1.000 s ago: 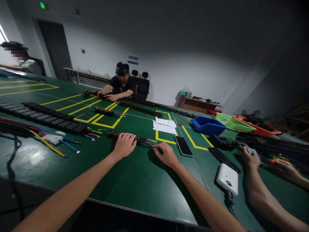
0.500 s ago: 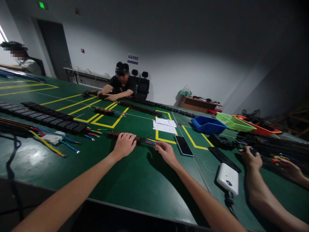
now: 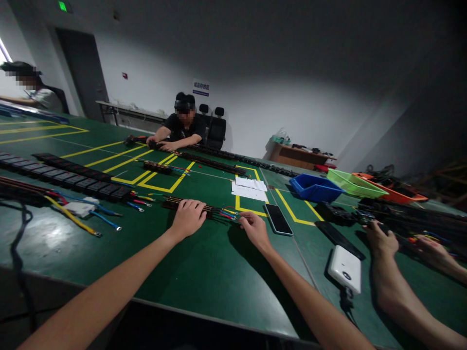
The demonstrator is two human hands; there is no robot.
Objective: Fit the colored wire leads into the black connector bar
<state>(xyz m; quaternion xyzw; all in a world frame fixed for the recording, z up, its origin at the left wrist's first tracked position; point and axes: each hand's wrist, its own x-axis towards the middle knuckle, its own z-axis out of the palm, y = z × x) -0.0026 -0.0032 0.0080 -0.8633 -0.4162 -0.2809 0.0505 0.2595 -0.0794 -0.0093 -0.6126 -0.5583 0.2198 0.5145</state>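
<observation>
My left hand (image 3: 188, 218) lies over a short dark cable chain (image 3: 171, 201) with copper-coloured strips, its fingers curled across the far side. Thin blue, red and yellow wires (image 3: 228, 212) come out of the chain's right end and finish in small metal lugs. Just right of those lugs, my right hand (image 3: 254, 228) has thumb and fingertips pinched together; whether a wire tip is between them is too small to tell. A phone (image 3: 278, 219) lies close to the right of that hand, and white paper sheets (image 3: 249, 188) lie beyond it.
Long dark cable chains (image 3: 65, 175) and thick lugged cables (image 3: 73, 217) lie at left. Blue (image 3: 315, 188), green (image 3: 353, 183) and orange (image 3: 390, 188) bins stand at right, near a white device (image 3: 345, 270). A co-worker's hands (image 3: 381, 238) are at right; another person (image 3: 184, 121) works across the table.
My right hand has shifted slightly right, away from the wire ends, which show more now. My left hand stays in place on the cable chain.
</observation>
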